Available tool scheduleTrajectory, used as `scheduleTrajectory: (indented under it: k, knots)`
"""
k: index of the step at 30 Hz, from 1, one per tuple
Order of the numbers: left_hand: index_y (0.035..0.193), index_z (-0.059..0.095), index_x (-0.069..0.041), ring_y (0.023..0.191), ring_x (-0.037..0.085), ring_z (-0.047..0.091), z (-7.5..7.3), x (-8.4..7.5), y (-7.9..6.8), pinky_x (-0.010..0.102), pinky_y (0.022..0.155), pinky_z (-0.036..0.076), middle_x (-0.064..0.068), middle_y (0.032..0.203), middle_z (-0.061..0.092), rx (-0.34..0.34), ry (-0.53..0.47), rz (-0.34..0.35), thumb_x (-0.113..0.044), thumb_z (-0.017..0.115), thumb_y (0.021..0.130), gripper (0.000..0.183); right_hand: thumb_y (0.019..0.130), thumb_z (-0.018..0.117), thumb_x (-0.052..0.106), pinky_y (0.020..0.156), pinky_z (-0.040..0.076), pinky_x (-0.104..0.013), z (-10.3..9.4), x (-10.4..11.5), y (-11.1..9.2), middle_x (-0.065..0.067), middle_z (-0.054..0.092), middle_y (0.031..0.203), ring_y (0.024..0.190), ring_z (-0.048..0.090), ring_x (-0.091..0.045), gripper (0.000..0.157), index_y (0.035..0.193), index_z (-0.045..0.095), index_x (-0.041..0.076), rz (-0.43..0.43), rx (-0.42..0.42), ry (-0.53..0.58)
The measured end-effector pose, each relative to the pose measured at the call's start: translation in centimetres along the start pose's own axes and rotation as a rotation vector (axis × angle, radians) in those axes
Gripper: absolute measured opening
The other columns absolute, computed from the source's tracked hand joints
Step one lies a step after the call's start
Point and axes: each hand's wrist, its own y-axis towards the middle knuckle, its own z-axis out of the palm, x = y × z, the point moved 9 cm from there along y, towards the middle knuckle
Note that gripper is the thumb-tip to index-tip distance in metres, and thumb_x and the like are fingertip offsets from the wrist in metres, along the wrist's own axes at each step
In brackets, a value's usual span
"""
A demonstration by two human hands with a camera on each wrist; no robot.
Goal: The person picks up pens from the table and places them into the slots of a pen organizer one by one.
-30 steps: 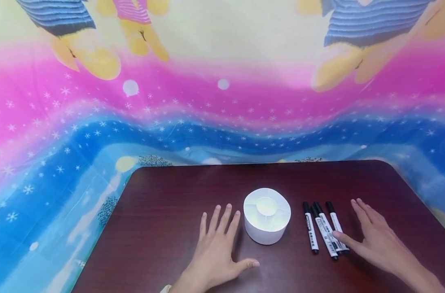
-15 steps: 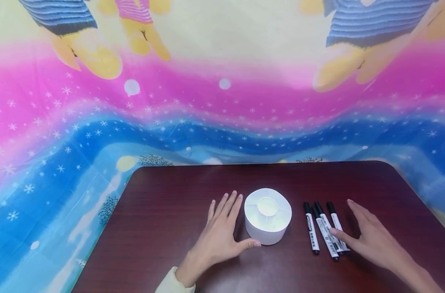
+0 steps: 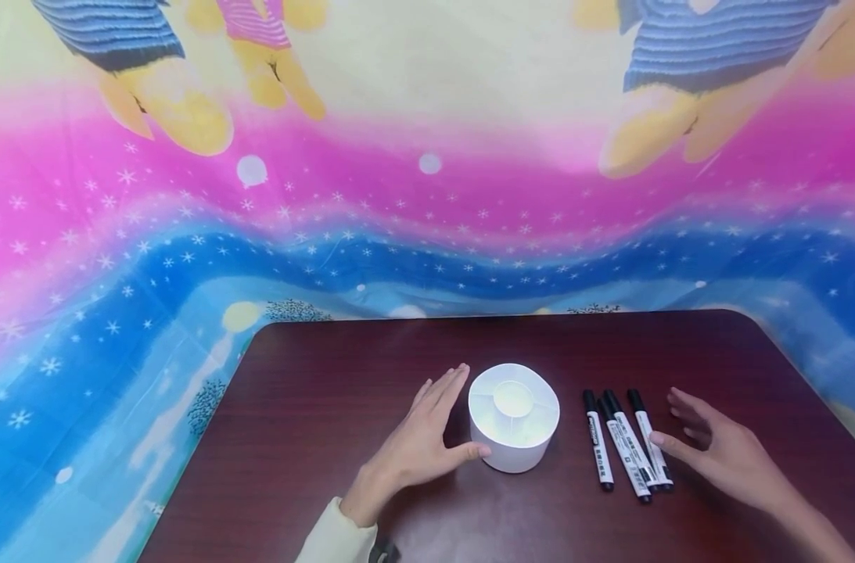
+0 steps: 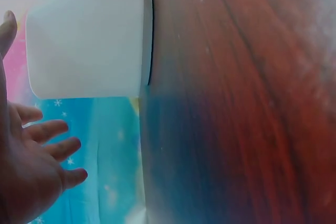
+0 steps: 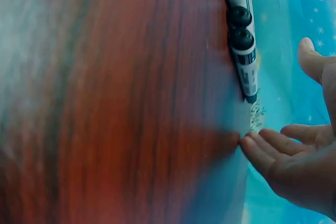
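A white round organizer (image 3: 515, 453) with a small central cup and dividers stands upright on the table. My left hand (image 3: 427, 442) is at its left side, thumb near its front and fingers extended toward its far side; in the left wrist view the fingers (image 4: 63, 148) are spread beside the organizer (image 4: 86, 40). Several white markers with black caps (image 3: 627, 450) lie side by side right of the organizer. My right hand (image 3: 730, 457) hovers at their right, thumb toward the nearest marker, fingers relaxed and holding nothing. The right wrist view shows the markers' ends (image 5: 244, 51) beyond the thumb.
The dark reddish-brown table (image 3: 314, 391) has rounded far corners. Behind it hangs a colourful cloth (image 3: 427, 211) with snowflakes and cartoon figures, meeting the table's back edge.
My left hand has moved up and right to the organizer, turning onto its side. My right hand has shifted slightly right, its fingers bending a little. The organizer and markers stay put.
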Motion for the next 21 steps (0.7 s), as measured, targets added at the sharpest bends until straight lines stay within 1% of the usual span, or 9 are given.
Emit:
scheduleTrajectory:
  k: [1, 4, 6, 8, 11, 13, 15, 17, 21]
  knots:
    - [0.174, 0.017, -0.019, 0.167, 0.025, 0.024, 0.0, 0.1, 0.1, 0.059, 0.135, 0.02, 0.0, 0.18, 0.026, 0.0, -0.004, 0.003, -0.064, 0.078, 0.09, 0.113, 0.097, 0.08, 0.043, 0.085, 0.065, -0.032, -0.1, -0.2, 0.0, -0.039, 0.055, 0.149, 0.119, 0.07, -0.052, 0.093, 0.162, 0.036, -0.007, -0.001, -0.009, 0.025]
    - [0.174, 0.017, -0.02, 0.167, 0.023, 0.025, 0.1, 0.2, 0.3, 0.058, 0.135, 0.02, -0.001, 0.179, 0.026, 0.005, -0.02, 0.003, -0.064, 0.078, 0.09, 0.113, 0.097, 0.082, 0.035, 0.079, 0.057, -0.011, -0.2, -0.5, 0.1, -0.038, 0.057, 0.148, 0.109, 0.077, -0.012, 0.088, 0.162, 0.038, -0.006, -0.017, -0.023, 0.107]
    - [0.174, 0.018, -0.019, 0.166, 0.024, 0.026, 0.1, 0.4, 0.4, 0.059, 0.134, 0.021, 0.0, 0.179, 0.027, 0.007, -0.037, 0.004, -0.062, 0.079, 0.09, 0.112, 0.097, 0.082, 0.031, 0.079, 0.055, -0.008, -0.1, -0.6, 0.2, -0.037, 0.057, 0.148, 0.106, 0.066, 0.012, 0.086, 0.162, 0.039, -0.005, -0.03, -0.021, 0.159]
    - [0.174, 0.019, -0.019, 0.166, 0.025, 0.026, 0.2, 0.5, 0.5, 0.059, 0.134, 0.021, 0.0, 0.179, 0.027, 0.014, -0.058, 0.0, -0.062, 0.079, 0.09, 0.111, 0.098, 0.081, 0.026, 0.081, 0.056, -0.008, -0.1, -0.6, 0.3, -0.032, 0.06, 0.148, 0.107, 0.054, 0.024, 0.083, 0.162, 0.039, -0.004, -0.051, -0.014, 0.217]
    - [0.174, 0.02, -0.024, 0.165, 0.027, 0.029, 0.3, 0.9, 0.6, 0.059, 0.132, 0.027, -0.001, 0.178, 0.029, 0.022, -0.1, -0.02, -0.061, 0.08, 0.09, 0.109, 0.098, 0.08, 0.021, 0.082, 0.058, -0.011, 0.0, -0.5, 0.4, 0.0, 0.068, 0.143, 0.11, 0.057, 0.022, 0.078, 0.161, 0.041, -0.003, -0.086, -0.005, 0.265]
    - [0.173, 0.019, -0.03, 0.164, 0.026, 0.032, 0.4, 1.1, 0.8, 0.058, 0.13, 0.032, -0.002, 0.178, 0.03, 0.026, -0.129, -0.032, -0.06, 0.08, 0.09, 0.108, 0.099, 0.079, 0.02, 0.081, 0.059, -0.014, 0.1, -0.5, 0.5, 0.019, 0.065, 0.137, 0.111, 0.059, 0.02, 0.075, 0.161, 0.043, -0.002, -0.094, 0.008, 0.283]
    - [0.173, 0.02, -0.034, 0.163, 0.025, 0.034, 0.5, 1.3, 0.9, 0.057, 0.128, 0.037, -0.003, 0.177, 0.032, 0.025, -0.164, -0.035, -0.058, 0.082, 0.089, 0.107, 0.101, 0.078, 0.021, 0.08, 0.059, -0.015, 0.3, -0.7, 0.7, 0.028, 0.063, 0.134, 0.111, 0.06, 0.019, 0.072, 0.161, 0.044, -0.001, -0.083, 0.024, 0.288]
    - [0.172, 0.023, -0.034, 0.162, 0.024, 0.036, 0.5, 1.3, 1.1, 0.057, 0.127, 0.039, -0.003, 0.175, 0.035, 0.018, -0.187, -0.019, -0.056, 0.083, 0.089, 0.105, 0.102, 0.076, 0.023, 0.08, 0.059, -0.017, 0.6, -1.0, 0.8, 0.02, 0.067, 0.136, 0.111, 0.061, 0.019, 0.07, 0.16, 0.046, 0.0, -0.051, 0.043, 0.3]
    - [0.171, 0.027, -0.032, 0.161, 0.024, 0.038, 0.6, 1.4, 1.4, 0.058, 0.126, 0.039, -0.004, 0.174, 0.037, 0.01, -0.212, -0.001, -0.052, 0.085, 0.088, 0.104, 0.103, 0.075, 0.029, 0.08, 0.059, -0.016, 1.3, -1.6, 1.3, -0.01, 0.073, 0.139, 0.105, 0.066, 0.015, 0.068, 0.158, 0.048, -0.001, 0.03, 0.078, 0.331]
